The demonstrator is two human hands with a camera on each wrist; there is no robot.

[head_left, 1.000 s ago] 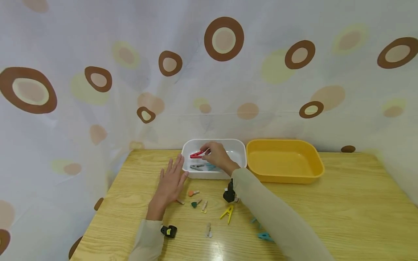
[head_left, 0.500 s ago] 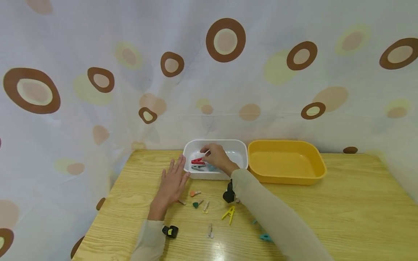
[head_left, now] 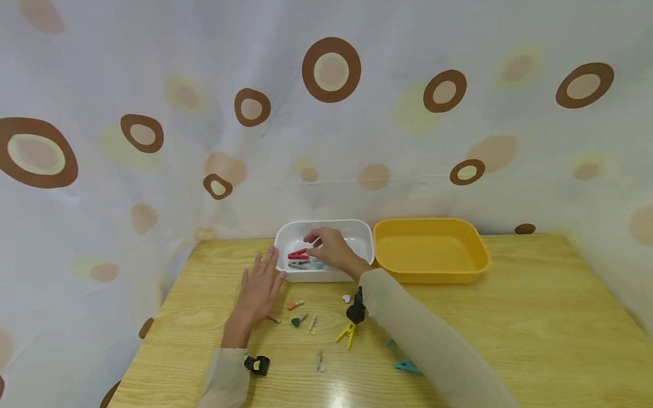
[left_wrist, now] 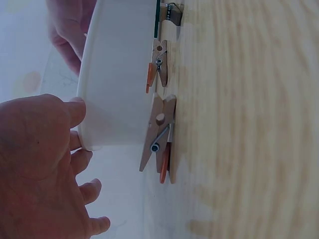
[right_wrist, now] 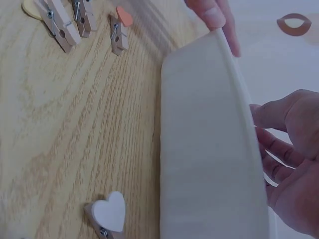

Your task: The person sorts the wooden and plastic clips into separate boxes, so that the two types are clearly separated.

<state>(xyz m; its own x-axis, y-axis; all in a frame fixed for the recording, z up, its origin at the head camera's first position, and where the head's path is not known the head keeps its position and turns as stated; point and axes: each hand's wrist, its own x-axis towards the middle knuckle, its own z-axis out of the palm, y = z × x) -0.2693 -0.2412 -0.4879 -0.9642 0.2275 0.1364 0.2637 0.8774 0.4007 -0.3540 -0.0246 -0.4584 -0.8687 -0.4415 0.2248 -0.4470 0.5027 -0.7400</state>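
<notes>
A white tray [head_left: 326, 276] stands at the back of the table, and my left hand [head_left: 257, 292] touches its left corner with outstretched fingers. In the left wrist view the thumb rests at the tray's rim. Over the tray is my right hand [head_left: 331, 248], fingers loosely bent and holding nothing. A red clothespin [head_left: 298, 256] lies in the tray just left of those fingertips. Beside it are a grey clothespin [head_left: 298, 264] and a light blue clothespin [head_left: 318, 264], the latter partly hidden by the right hand.
To the right of the white tray is a yellow tray [head_left: 433, 277]. Several small wooden clothespins [left_wrist: 159, 134] lie in front, one with a white heart [right_wrist: 109, 211]. Farther forward are a yellow clothespin [head_left: 348, 334] and a teal clothespin [head_left: 408, 366], near the right sleeve.
The right hand has let go of the red clothespin, which dropped from between its fingers onto the tray bottom. The left hand stays at the tray's corner; the head view shifted slightly.
</notes>
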